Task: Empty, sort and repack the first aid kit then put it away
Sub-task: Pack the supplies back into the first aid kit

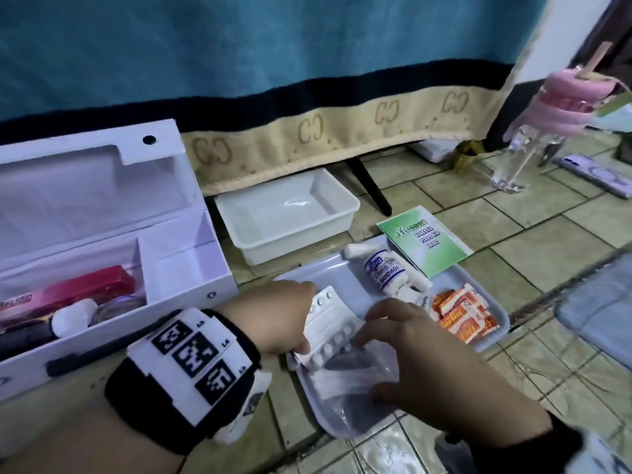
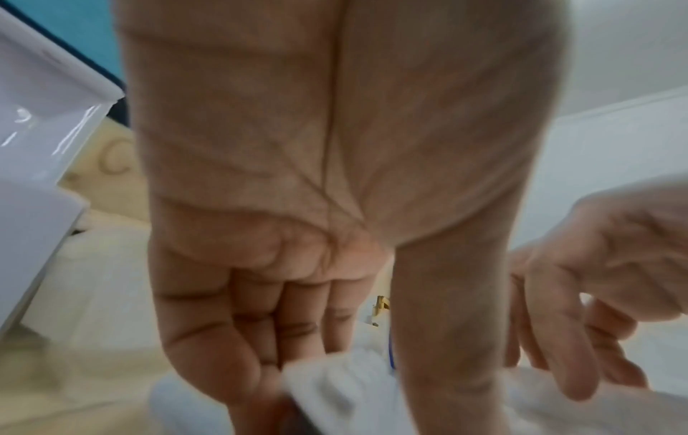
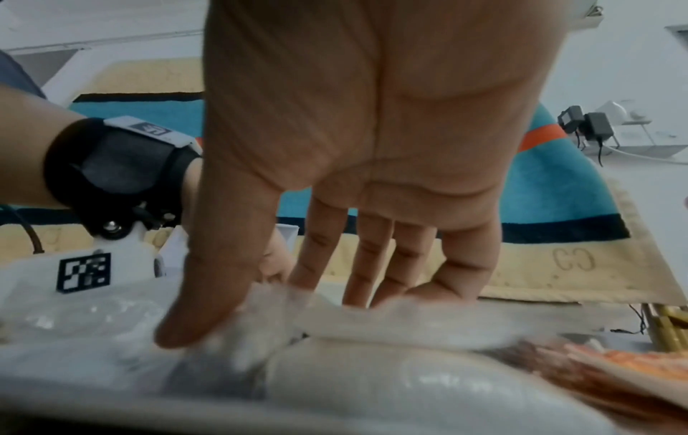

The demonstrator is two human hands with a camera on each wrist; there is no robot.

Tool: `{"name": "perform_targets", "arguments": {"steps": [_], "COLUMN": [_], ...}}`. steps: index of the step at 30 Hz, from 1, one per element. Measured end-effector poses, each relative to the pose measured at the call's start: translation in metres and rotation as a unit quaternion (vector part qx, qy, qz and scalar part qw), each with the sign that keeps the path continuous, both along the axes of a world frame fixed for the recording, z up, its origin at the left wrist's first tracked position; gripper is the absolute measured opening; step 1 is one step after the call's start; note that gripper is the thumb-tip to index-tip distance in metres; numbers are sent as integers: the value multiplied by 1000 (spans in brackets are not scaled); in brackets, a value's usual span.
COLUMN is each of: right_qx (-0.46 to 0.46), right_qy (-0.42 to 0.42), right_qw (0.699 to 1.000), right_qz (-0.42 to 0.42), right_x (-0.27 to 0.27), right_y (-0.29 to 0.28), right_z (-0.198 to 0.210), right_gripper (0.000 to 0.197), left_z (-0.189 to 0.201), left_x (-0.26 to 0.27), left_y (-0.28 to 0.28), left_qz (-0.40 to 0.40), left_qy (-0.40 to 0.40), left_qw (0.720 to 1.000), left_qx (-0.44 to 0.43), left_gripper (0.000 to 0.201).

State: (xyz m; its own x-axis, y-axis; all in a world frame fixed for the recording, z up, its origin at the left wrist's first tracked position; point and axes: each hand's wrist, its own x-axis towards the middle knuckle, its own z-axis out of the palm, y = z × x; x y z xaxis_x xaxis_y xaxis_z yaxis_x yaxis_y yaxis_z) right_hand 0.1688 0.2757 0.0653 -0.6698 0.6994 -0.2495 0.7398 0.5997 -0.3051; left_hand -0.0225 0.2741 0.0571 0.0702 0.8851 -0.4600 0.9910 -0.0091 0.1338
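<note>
The white first aid kit box [image 1: 186, 268] stands open on the floor at the left, with a red carton [image 1: 89, 289] and other items in its left compartment. To its right lies a grey tray [image 1: 502, 325]. My left hand [image 1: 287, 319] pinches white blister strips [image 1: 333, 328] over the tray's left part; the left wrist view shows the strips [image 2: 335, 388] between thumb and fingers. My right hand [image 1: 420, 357] is spread over a clear plastic bag [image 1: 359, 400] in the tray, fingertips touching the strips. Its straight fingers [image 3: 372, 259] press down.
Bandage rolls [image 1: 386, 268] and orange sachets [image 1: 465, 316] lie in the tray's far part. A green guide booklet [image 1: 424, 241] overlaps its far edge. An empty white tub [image 1: 287, 213] sits under the draped blanket. A glass [image 1: 513, 159] and phone [image 1: 598, 176] stand far right.
</note>
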Motion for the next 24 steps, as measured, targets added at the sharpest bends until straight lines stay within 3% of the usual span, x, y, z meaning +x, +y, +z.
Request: {"name": "perform_targets", "arguments": {"steps": [6,11,15,20,24], "right_qx": [20,54,59,-51,-196], "right_qy": [32,30,70,246,370], "right_qw": [999,996,993,947,877], "right_qz": [-27,-60,-72,-203,-236], "right_x": [-2,-15,-27,-56,-96], "right_y": [4,4,9,22,25], "right_z": [-13,-18,-11,6,16], "right_gripper": [39,31,32,38,19], "left_z": [2,19,30,42,54], "left_x": [-4,-14,-23,-34,-52], "left_y": [9,12,9,-3,-24], "left_qz": [87,176,209,272,297], "left_qy": [-44,-103,-134,-213,-279], "left_qw": [994,967,940,896,867], "left_qx": [40,155,234,281,288], "left_gripper": [39,17,19,12,12]}}
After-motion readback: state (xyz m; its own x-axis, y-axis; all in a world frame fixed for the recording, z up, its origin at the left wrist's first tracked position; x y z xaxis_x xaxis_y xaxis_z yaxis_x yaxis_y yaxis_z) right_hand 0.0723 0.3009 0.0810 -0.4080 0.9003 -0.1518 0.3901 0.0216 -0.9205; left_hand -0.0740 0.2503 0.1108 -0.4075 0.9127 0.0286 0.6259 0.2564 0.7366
